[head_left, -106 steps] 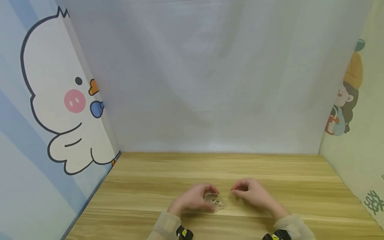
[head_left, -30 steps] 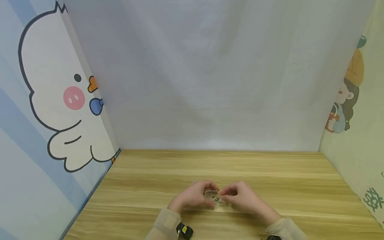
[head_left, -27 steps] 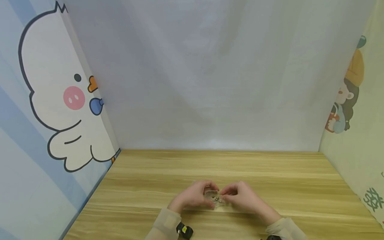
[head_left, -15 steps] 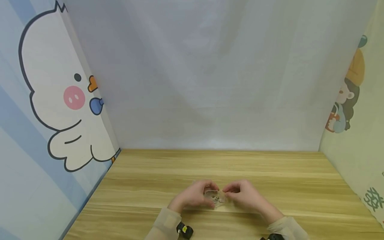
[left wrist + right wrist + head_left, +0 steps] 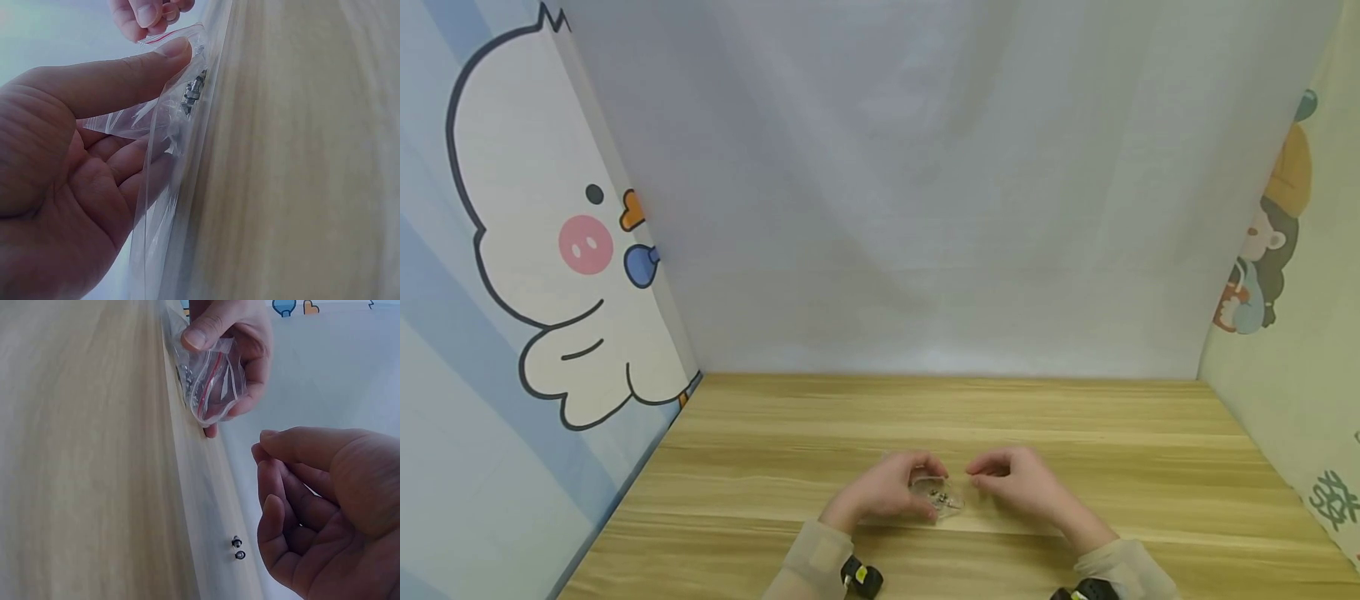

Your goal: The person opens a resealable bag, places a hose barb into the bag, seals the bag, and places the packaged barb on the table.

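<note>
My left hand (image 5: pixel 891 486) grips a clear zip bag (image 5: pixel 951 507), thumb on the near side and fingers behind. Several small dark and silvery metal pieces (image 5: pixel 192 94) lie inside, and a red line (image 5: pixel 212 381) runs along the bag's gaping mouth. To the right of the bag, apart from it, is my right hand (image 5: pixel 1022 481). Its thumb and index fingertips (image 5: pixel 267 435) come together, the other fingers are curled, and nothing shows between them. Two small metal pieces (image 5: pixel 237 547) lie on the table below the right hand in the right wrist view.
The wood-grain table (image 5: pixel 775 433) extends back to a pale grey curtain (image 5: pixel 925 208). Printed side panels stand left (image 5: pixel 512 275) and right (image 5: pixel 1270 417). Black wrist devices (image 5: pixel 862 577) sit below both hands.
My right hand moved left to the bag's mouth, then drew back to the right, clear of it. My left hand keeps hold of the zip bag in nearly the same place.
</note>
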Available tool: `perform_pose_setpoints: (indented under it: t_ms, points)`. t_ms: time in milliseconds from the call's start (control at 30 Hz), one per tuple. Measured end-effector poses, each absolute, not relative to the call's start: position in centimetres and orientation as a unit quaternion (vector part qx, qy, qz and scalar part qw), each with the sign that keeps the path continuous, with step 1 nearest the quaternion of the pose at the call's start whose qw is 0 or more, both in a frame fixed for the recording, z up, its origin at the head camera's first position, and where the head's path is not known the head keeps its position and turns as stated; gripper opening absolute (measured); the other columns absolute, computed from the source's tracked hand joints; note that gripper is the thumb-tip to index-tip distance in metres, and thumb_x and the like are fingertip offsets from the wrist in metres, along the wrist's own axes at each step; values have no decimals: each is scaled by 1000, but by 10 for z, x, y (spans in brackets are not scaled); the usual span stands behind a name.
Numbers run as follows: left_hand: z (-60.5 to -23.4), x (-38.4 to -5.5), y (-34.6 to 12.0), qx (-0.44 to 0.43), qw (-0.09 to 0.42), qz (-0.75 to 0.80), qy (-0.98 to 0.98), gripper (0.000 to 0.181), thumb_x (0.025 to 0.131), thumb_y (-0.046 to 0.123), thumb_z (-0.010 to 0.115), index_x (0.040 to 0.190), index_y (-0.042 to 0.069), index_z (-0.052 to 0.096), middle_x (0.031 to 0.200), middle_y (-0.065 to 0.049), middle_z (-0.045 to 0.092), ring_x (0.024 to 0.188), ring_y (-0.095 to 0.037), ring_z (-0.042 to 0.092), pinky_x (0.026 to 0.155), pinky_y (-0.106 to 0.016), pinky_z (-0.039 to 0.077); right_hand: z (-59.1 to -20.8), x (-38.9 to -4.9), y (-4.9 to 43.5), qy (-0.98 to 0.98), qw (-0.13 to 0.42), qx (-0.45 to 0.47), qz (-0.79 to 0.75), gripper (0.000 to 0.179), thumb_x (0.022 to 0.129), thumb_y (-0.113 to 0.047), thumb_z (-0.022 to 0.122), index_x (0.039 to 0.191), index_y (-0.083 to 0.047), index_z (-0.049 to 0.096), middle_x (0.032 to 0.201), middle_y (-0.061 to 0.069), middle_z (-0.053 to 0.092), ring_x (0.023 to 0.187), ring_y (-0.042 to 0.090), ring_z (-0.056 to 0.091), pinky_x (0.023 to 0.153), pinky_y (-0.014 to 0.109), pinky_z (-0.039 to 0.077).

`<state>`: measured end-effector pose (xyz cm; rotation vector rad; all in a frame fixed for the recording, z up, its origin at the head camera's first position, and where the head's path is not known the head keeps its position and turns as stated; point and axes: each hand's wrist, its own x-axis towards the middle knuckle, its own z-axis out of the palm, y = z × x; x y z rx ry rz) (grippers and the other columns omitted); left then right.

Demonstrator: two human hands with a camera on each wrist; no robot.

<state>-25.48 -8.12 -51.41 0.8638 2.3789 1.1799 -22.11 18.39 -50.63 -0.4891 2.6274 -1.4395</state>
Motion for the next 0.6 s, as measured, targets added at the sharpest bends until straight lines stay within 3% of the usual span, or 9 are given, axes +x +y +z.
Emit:
perform_pose_setpoints:
  t_ms: [600]
  points:
    - [-514, -256, -80, 298, 173, 416, 842, 51, 77, 10, 95, 121, 19, 71, 123, 14, 70, 121, -7, 61, 115, -37, 42, -507, -235, 213, 872, 37, -117, -474, 20, 98, -16, 79, 111, -2, 80, 105, 6, 79, 95, 17, 70, 80, 30, 56]
